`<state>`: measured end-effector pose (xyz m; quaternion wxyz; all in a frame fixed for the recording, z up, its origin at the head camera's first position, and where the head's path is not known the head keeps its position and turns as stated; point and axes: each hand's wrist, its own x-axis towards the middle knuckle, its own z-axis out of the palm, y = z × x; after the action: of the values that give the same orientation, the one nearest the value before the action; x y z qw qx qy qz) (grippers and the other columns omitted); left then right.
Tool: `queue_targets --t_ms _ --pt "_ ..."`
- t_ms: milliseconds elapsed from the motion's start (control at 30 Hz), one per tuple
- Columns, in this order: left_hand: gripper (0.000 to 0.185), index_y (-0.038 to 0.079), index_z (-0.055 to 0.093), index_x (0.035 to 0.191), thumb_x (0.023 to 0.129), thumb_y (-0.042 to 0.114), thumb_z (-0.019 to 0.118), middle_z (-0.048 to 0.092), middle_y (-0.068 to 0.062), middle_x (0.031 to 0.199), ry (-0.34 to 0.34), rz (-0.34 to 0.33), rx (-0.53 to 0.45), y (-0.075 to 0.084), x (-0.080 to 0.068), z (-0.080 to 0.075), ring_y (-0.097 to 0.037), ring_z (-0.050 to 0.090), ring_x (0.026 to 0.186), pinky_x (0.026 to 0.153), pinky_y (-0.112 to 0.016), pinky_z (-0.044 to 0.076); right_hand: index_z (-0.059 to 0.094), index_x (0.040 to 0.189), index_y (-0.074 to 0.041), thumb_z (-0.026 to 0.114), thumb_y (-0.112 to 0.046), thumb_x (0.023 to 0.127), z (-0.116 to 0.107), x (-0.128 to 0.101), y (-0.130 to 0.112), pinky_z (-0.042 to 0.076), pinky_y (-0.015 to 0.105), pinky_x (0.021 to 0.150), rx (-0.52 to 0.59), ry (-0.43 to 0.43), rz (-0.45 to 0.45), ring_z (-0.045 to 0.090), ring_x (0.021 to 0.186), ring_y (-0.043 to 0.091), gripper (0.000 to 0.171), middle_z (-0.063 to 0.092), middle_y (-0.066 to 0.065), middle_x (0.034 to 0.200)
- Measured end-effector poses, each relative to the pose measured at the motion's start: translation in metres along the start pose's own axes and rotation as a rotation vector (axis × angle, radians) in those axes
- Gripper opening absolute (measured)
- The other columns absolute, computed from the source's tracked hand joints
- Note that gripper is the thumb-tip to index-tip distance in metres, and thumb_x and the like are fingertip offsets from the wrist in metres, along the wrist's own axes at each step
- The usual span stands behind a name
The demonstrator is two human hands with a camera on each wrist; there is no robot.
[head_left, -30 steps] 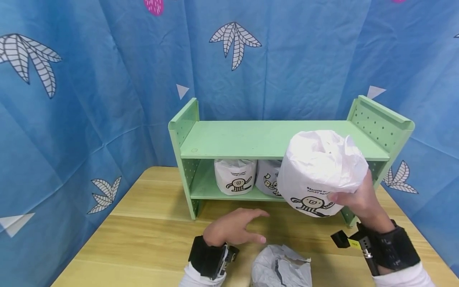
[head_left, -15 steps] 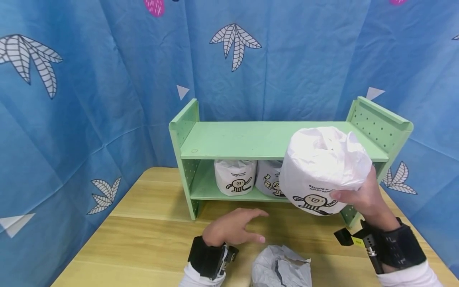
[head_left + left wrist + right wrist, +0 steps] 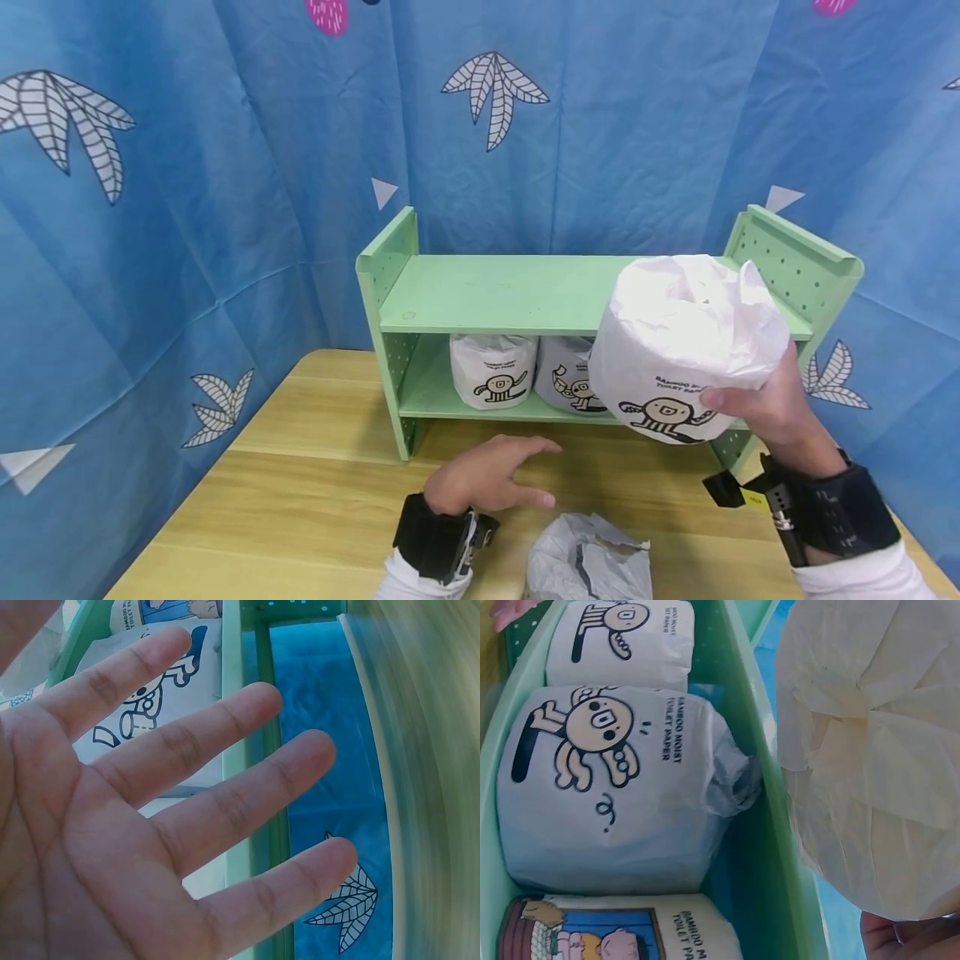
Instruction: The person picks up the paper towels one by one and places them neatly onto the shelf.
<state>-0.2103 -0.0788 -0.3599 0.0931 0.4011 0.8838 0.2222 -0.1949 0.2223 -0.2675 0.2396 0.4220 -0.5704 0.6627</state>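
Observation:
My right hand (image 3: 772, 408) grips a white wrapped toilet paper roll (image 3: 686, 346) with a cartoon print, held in the air in front of the right end of the green shelf unit (image 3: 525, 292). In the right wrist view the same roll (image 3: 870, 765) fills the right side. Two wrapped rolls (image 3: 492, 370) (image 3: 566, 379) stand on the lower shelf; the right wrist view shows them as rolls (image 3: 607, 787) (image 3: 626, 641) plus another printed pack (image 3: 615, 930). My left hand (image 3: 487, 475) rests open on the wooden table (image 3: 300, 492), fingers spread (image 3: 172, 802).
A crumpled grey-white wrapper (image 3: 588, 558) lies on the table near its front edge, right of my left wrist. Blue patterned cloth (image 3: 187, 167) hangs close behind and on both sides of the shelf. The top shelf board (image 3: 510, 292) carries nothing.
My right hand has lifted the roll slightly up and to the right, toward the shelf's right end. The left hand has stayed put.

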Motion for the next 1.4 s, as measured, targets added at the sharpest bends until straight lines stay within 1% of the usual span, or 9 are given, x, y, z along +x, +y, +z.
queue_targets --t_ms 100,267,400,633,867,1000,1133,1267,1400 --pt "0.064 0.015 0.047 0.142 0.088 0.043 0.068 0.051 -0.001 0.142 0.0 -0.008 -0.004 0.0 0.0 0.0 -0.015 0.047 0.128 0.106 -0.031 0.039 0.049 0.129 0.009 0.075 0.012 0.056 0.0 0.001 -0.002 0.054 0.027 0.083 -0.011 -0.008 0.009 0.063 0.1 0.024 0.078 0.062 0.018 0.115" --pt "0.065 0.015 0.047 0.142 0.088 0.044 0.068 0.05 -0.001 0.142 0.001 -0.012 -0.001 -0.001 -0.001 -0.001 -0.016 0.047 0.128 0.106 -0.031 0.039 0.049 0.13 0.007 0.072 0.014 0.055 0.0 0.005 -0.005 0.055 0.027 0.081 -0.009 -0.002 0.025 0.064 0.1 0.024 0.079 0.062 0.018 0.115" --pt "0.064 0.015 0.047 0.142 0.088 0.044 0.067 0.051 -0.001 0.141 0.005 -0.011 0.0 0.0 -0.002 -0.001 -0.016 0.048 0.127 0.105 -0.031 0.04 0.048 0.13 0.01 0.072 0.015 0.054 -0.001 0.01 -0.005 0.056 0.029 0.079 0.008 0.0 0.025 0.064 0.099 0.026 0.079 0.061 0.021 0.114" --pt "0.063 0.016 0.047 0.142 0.088 0.043 0.067 0.051 0.0 0.141 0.005 -0.029 -0.009 0.0 -0.003 -0.001 -0.015 0.048 0.127 0.104 -0.032 0.041 0.05 0.127 0.011 0.071 0.014 0.056 -0.005 0.015 -0.006 0.056 0.027 0.077 -0.023 0.01 0.026 0.066 0.096 0.025 0.074 0.063 0.02 0.11" --pt "0.064 0.017 0.046 0.143 0.088 0.042 0.068 0.05 -0.001 0.142 0.004 -0.047 -0.021 -0.001 -0.002 0.0 -0.016 0.048 0.128 0.105 -0.034 0.04 0.05 0.129 0.009 0.067 0.016 0.056 -0.008 0.02 -0.004 0.056 0.028 0.079 -0.028 0.018 0.047 0.065 0.097 0.025 0.075 0.063 0.02 0.112" --pt "0.064 0.017 0.047 0.142 0.088 0.042 0.068 0.05 0.0 0.142 0.005 -0.045 -0.026 -0.001 -0.001 0.001 -0.016 0.048 0.128 0.105 -0.034 0.041 0.05 0.13 0.007 0.066 0.016 0.055 -0.01 0.024 -0.005 0.055 0.027 0.08 -0.048 0.028 0.058 0.064 0.099 0.025 0.077 0.062 0.019 0.113" --pt "0.064 0.017 0.047 0.142 0.087 0.043 0.069 0.051 0.0 0.142 0.008 -0.041 -0.029 -0.001 0.0 0.002 -0.016 0.048 0.127 0.104 -0.033 0.041 0.049 0.131 0.008 0.064 0.016 0.054 -0.011 0.03 -0.004 0.055 0.029 0.08 -0.052 0.04 0.06 0.062 0.1 0.026 0.079 0.06 0.021 0.115" --pt "0.063 0.018 0.047 0.142 0.088 0.043 0.068 0.05 0.001 0.142 0.007 -0.045 -0.035 0.0 0.0 0.001 -0.016 0.048 0.127 0.104 -0.033 0.041 0.048 0.131 0.008 0.064 0.016 0.056 -0.013 0.035 -0.004 0.055 0.029 0.08 -0.047 0.039 0.074 0.062 0.099 0.026 0.077 0.06 0.021 0.114" --pt "0.063 0.018 0.047 0.142 0.088 0.042 0.069 0.05 0.0 0.142 0.007 -0.059 -0.038 -0.001 -0.003 -0.001 -0.017 0.047 0.128 0.105 -0.034 0.04 0.048 0.133 0.006 0.063 0.016 0.057 -0.013 0.038 -0.002 0.054 0.029 0.083 -0.059 0.045 0.108 0.06 0.102 0.026 0.078 0.059 0.02 0.116"
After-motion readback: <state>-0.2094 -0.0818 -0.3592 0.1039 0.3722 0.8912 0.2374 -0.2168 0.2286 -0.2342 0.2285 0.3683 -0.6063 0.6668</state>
